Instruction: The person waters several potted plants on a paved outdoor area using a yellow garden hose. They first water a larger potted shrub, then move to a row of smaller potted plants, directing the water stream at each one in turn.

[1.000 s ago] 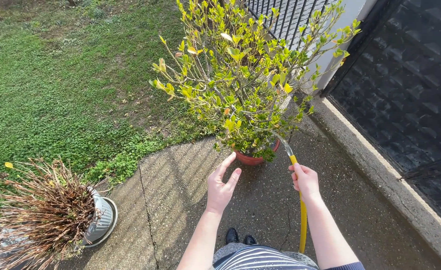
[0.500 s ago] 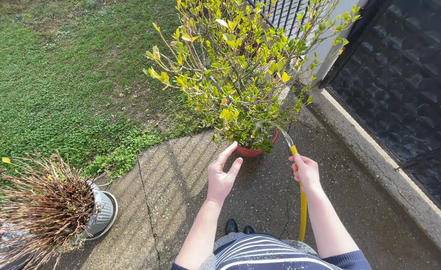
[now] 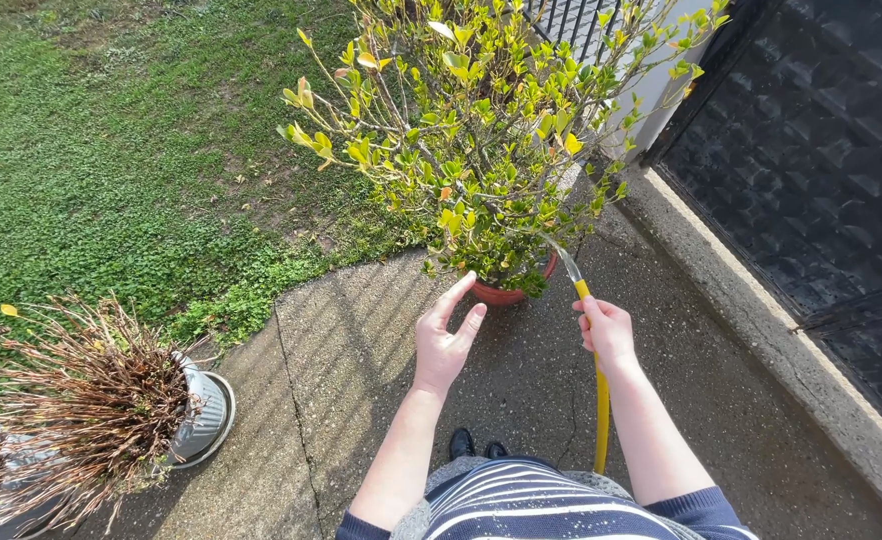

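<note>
Outdoors on speckled concrete paving (image 3: pixel 361 340) beside green lawn (image 3: pixel 91 170). Right hand (image 3: pixel 606 333) clamped around yellow rubber garden hose (image 3: pixel 598 400), nozzle end aimed into terracotta round pot (image 3: pixel 501 293) of leafy green shrub (image 3: pixel 471 130). Left hand (image 3: pixel 445 335) spread open (fingers apart), just beside pot rim, holding nothing.

The left hand (image 3: pixel 446 340), open with fingers spread, now sits higher than a second ago, its fingertip close beside the rim of the terracotta pot (image 3: pixel 501 293). The right hand (image 3: pixel 606 335), gripping the yellow hose (image 3: pixel 599 400), also rises a little, bringing the nozzle end nearer the pot's leafy shrub (image 3: pixel 481 140).
</note>
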